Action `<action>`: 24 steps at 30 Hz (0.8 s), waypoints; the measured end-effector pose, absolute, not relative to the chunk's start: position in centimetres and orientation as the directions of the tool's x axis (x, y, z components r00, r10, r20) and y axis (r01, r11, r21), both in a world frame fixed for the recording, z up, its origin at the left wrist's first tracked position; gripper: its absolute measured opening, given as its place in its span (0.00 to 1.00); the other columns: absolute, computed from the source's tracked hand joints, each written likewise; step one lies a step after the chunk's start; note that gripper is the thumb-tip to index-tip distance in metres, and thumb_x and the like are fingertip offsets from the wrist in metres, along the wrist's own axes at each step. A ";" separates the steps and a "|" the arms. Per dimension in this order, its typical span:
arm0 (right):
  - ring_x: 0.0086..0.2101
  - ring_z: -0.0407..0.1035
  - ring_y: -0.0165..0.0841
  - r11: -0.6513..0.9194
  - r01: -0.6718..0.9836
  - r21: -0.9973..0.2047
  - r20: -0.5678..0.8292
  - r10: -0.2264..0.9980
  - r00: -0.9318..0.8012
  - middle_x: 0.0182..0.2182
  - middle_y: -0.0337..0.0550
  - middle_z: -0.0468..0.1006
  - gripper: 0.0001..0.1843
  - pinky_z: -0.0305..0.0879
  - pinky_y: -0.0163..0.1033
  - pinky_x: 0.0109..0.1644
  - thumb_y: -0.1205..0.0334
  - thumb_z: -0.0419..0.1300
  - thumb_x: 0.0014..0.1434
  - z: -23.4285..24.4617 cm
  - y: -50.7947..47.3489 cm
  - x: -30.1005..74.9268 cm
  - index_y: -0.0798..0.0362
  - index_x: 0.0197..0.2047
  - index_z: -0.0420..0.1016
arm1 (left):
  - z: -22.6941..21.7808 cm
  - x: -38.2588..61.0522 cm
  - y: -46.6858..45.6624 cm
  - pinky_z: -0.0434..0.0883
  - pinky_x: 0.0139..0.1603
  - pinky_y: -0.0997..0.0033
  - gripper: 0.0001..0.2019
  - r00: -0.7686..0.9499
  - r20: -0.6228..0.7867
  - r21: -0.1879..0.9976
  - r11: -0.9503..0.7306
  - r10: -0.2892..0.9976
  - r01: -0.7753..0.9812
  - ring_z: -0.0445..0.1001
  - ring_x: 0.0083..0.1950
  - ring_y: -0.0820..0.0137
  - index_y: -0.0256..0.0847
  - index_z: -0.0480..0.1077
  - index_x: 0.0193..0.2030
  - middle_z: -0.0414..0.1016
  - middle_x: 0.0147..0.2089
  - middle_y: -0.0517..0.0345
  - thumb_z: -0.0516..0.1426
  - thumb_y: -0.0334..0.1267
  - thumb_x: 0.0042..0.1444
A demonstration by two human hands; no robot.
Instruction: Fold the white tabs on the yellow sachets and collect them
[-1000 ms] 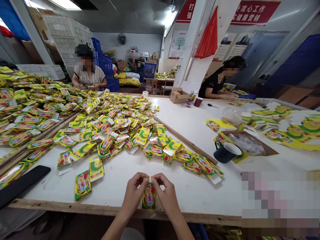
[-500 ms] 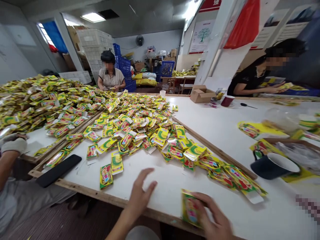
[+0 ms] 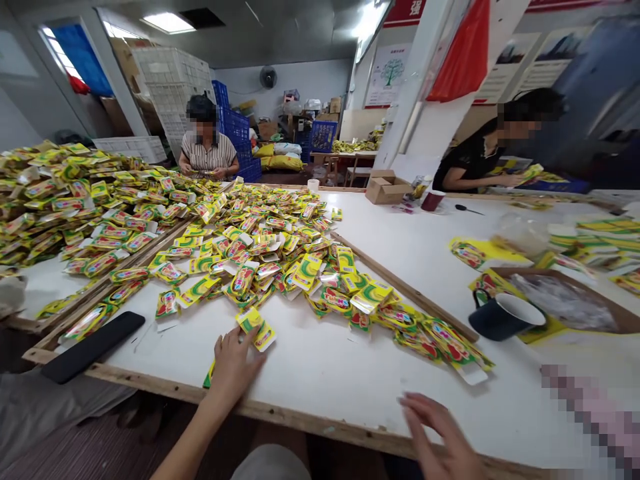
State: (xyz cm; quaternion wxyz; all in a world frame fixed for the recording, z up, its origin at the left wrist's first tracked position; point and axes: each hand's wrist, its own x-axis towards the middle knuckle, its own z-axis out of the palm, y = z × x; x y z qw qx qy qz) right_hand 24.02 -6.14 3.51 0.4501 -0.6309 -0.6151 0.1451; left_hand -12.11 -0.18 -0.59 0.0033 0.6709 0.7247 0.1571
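Note:
My left hand lies flat on the white table, fingers spread, covering one yellow-green packet whose corner shows beneath the palm. Its fingertips touch a second packet lying face down. My right hand hovers open and empty over the table's near edge, blurred by motion. A large heap of the same yellow-green packets spreads across the table beyond my left hand.
A black phone lies at the near left. A dark mug stands at the right beside a tray of plastic. A wooden strip crosses the table. Two people sit at the far side; a cardboard box is there.
A second ago both hands pinched one packet at the table edge. Then the right hand carried it rightward and is now empty; the left hand reached forward onto two loose packets.

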 end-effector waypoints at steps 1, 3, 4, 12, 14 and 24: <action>0.41 0.73 0.42 0.204 0.616 -0.761 0.365 0.919 0.146 0.41 0.47 0.78 0.16 0.72 0.39 0.39 0.45 0.57 0.59 3.8 -5.6 22.1 0.47 0.36 0.78 | -0.5 -12.0 -0.2 0.62 0.56 0.47 0.23 -0.100 0.236 0.220 0.047 0.966 0.974 0.68 0.55 0.50 0.47 0.68 0.59 0.70 0.54 0.42 0.58 0.39 0.55; 0.43 0.72 0.41 0.273 0.550 -0.789 0.359 0.932 0.052 0.42 0.47 0.77 0.14 0.71 0.39 0.43 0.49 0.55 0.62 4.3 -4.8 18.8 0.47 0.37 0.77 | -0.3 -12.3 0.0 0.66 0.53 0.50 0.16 -0.075 0.304 0.204 0.012 0.950 0.979 0.70 0.52 0.51 0.46 0.74 0.52 0.71 0.52 0.43 0.56 0.36 0.56; 0.44 0.72 0.40 0.298 0.523 -0.799 0.362 0.932 0.022 0.41 0.47 0.76 0.13 0.70 0.39 0.44 0.51 0.54 0.63 4.6 -4.5 17.6 0.48 0.38 0.76 | -0.1 -12.5 0.2 0.67 0.52 0.52 0.14 -0.044 0.341 0.203 -0.028 0.939 0.979 0.70 0.52 0.51 0.45 0.76 0.49 0.71 0.52 0.43 0.56 0.35 0.57; 0.44 0.70 0.38 0.349 0.419 -0.838 0.379 0.925 -0.013 0.42 0.46 0.75 0.09 0.68 0.37 0.47 0.58 0.53 0.65 4.0 -4.5 15.8 0.50 0.41 0.73 | 4.0 -9.5 0.1 0.69 0.46 0.62 0.09 0.079 0.526 0.538 -0.403 0.847 0.740 0.74 0.44 0.61 0.42 0.73 0.42 0.77 0.40 0.51 0.52 0.35 0.62; 0.47 0.69 0.38 0.332 0.390 -0.859 0.352 0.936 -0.020 0.46 0.47 0.74 0.09 0.67 0.38 0.49 0.58 0.54 0.64 3.5 -4.3 15.3 0.49 0.44 0.72 | 4.8 -7.4 -0.2 0.70 0.42 0.66 0.08 0.083 0.419 0.703 -0.381 0.904 0.601 0.74 0.41 0.64 0.41 0.72 0.39 0.77 0.37 0.53 0.52 0.37 0.63; 0.37 0.74 0.35 0.205 0.123 -0.971 0.200 0.978 -0.055 0.39 0.43 0.79 0.11 0.70 0.36 0.42 0.58 0.58 0.61 1.3 -2.1 13.3 0.50 0.47 0.69 | 1.3 -3.0 -1.8 0.72 0.41 0.69 0.13 0.072 0.101 0.992 -0.106 0.992 0.068 0.77 0.40 0.66 0.44 0.66 0.50 0.77 0.43 0.55 0.56 0.42 0.59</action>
